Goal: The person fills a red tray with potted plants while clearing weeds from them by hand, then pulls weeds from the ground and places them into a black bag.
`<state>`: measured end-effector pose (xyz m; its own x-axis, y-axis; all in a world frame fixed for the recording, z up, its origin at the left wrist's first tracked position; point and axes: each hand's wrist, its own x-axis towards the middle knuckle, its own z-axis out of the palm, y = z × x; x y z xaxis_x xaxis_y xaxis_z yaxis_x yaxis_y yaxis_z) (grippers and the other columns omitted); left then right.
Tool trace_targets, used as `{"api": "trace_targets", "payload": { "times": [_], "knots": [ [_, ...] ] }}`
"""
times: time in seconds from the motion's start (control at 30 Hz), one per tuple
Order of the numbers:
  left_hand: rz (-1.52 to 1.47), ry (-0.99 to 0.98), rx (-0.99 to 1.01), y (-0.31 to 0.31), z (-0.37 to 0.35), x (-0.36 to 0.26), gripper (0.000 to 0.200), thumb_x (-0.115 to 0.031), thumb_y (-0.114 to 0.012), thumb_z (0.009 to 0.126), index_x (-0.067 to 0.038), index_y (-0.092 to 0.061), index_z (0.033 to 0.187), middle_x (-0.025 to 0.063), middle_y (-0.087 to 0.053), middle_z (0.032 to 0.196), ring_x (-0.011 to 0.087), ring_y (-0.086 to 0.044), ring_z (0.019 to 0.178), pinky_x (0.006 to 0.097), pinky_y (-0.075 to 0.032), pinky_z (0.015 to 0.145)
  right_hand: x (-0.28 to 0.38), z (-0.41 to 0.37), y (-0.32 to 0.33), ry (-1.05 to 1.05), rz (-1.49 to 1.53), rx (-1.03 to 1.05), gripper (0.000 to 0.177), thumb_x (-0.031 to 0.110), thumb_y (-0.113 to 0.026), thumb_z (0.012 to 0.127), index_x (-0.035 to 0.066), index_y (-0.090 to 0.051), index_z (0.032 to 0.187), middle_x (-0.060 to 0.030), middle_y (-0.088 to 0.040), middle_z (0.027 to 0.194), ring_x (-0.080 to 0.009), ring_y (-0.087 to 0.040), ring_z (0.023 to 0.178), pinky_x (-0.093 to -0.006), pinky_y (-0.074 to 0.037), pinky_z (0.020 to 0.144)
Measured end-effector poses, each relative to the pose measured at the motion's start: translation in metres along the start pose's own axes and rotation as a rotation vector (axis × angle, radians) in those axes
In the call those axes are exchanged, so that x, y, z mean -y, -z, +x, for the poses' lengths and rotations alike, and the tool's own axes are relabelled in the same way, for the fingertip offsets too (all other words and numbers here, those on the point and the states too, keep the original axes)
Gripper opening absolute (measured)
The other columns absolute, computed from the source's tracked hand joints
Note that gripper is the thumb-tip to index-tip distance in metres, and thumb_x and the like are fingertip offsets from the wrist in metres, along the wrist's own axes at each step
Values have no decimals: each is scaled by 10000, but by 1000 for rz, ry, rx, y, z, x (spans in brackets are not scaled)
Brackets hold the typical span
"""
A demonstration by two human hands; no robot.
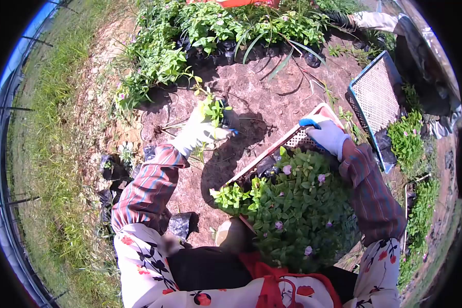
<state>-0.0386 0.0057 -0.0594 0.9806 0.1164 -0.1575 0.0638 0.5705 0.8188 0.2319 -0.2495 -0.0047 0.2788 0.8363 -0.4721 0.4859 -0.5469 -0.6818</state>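
My left hand, in a white glove, is closed around a small seedling in a dark bag, held over the bare soil. On the right, my right hand, in a white glove with blue fingertips, grips the upper rim of a pale plastic crate. Leafy potted plants with pink flowers fill the crate, below and left of this hand. Their black bags show near the crate's upper edge.
Rows of bagged plants line the top. An empty blue-rimmed crate leans at the right, near another person's gloved hand and sleeve. Black bags lie left, with one near my left elbow. Grass borders the soil.
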Motion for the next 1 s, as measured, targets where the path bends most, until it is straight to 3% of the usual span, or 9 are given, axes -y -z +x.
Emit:
{"api": "trace_targets", "payload": {
  "times": [0.03, 0.13, 0.27, 0.3, 0.37, 0.5, 0.7, 0.83, 1.0],
  "knots": [
    [446, -260, 172, -40, -1, -15, 527, -162, -673, 779, -47, -386, 1206, 153, -453, 1215, 314, -532, 1045, 456, -489, 834, -1, 5, -6, 167, 72, -112, 464, 110, -586, 773, 49, -489, 1223, -108, -586, 1096, -168, -548, 989, -268, -427, 857],
    [-413, -206, -8, -99, 2, -8, 678, -86, -698, 746, -55, -288, 1285, 156, -420, 1248, 287, -498, 1094, 404, -459, 892, 64, -1, -32, 333, 279, -62, 592, 128, -615, 795, 70, -356, 1324, -119, -525, 1199, -197, -534, 1028, -287, -417, 898],
    [1052, -204, -8, -127, 0, -25, 704, -260, -687, 721, -42, -361, 1307, 153, -386, 1308, 273, -407, 1194, 327, -315, 1012, 73, 5, -54, 315, 1028, 160, 624, 46, -598, 769, 99, -332, 1331, -99, -528, 1123, -167, -582, 875, -294, -517, 691],
    [1380, -449, -20, -131, 0, -31, 544, -211, -675, 713, -36, -489, 1193, 169, -497, 1194, 275, -515, 1074, 326, -408, 916, 71, -1, -45, 166, 934, 86, 559, 55, -580, 762, 79, -380, 1284, -89, -548, 1054, -166, -587, 848, -321, -529, 668],
    [1313, 151, -216, -156, -17, -60, 363, -182, -651, 729, -46, -574, 1056, 158, -592, 1004, 283, -601, 879, 334, -477, 769, 59, -2, -32, 212, 727, -9, 562, -8, -499, 769, 35, -350, 1310, -72, -522, 928, -101, -542, 668, -275, -511, 614],
    [1476, -564, -413, -149, -9, -64, 329, -20, -588, 766, -41, -564, 1093, 139, -574, 1062, 218, -611, 886, 298, -485, 754, 59, -20, -23, 132, 660, 31, 486, 42, -511, 789, 63, -404, 1262, -47, -539, 968, -101, -556, 783, -246, -497, 639],
    [1144, -157, 76, -125, 21, -43, 334, -100, -600, 790, -19, -522, 1104, 110, -627, 938, 153, -578, 901, 308, -445, 809, 80, -23, -20, 246, 181, 33, 440, 236, -630, 726, 66, -522, 1118, -104, -619, 952, -186, -582, 850, -305, -472, 688],
    [1772, -439, -142, -138, 1, -47, 129, -170, -607, 795, -48, -565, 800, 140, -550, 680, 328, -537, 620, 390, -426, 557, 71, -34, -8, 282, -643, -67, 378, 242, -567, 720, 77, -533, 1058, -160, -602, 918, -306, -543, 982, -395, -432, 838],
    [2186, 28, -427, -106, -39, -65, 161, -180, -632, 759, -70, -589, 869, 140, -579, 839, 308, -596, 729, 398, -471, 599, 14, -52, 33, -84, -582, -95, 315, 258, -579, 723, 93, -555, 991, -153, -602, 934, -334, -561, 929, -389, -434, 807]
  ]
}}
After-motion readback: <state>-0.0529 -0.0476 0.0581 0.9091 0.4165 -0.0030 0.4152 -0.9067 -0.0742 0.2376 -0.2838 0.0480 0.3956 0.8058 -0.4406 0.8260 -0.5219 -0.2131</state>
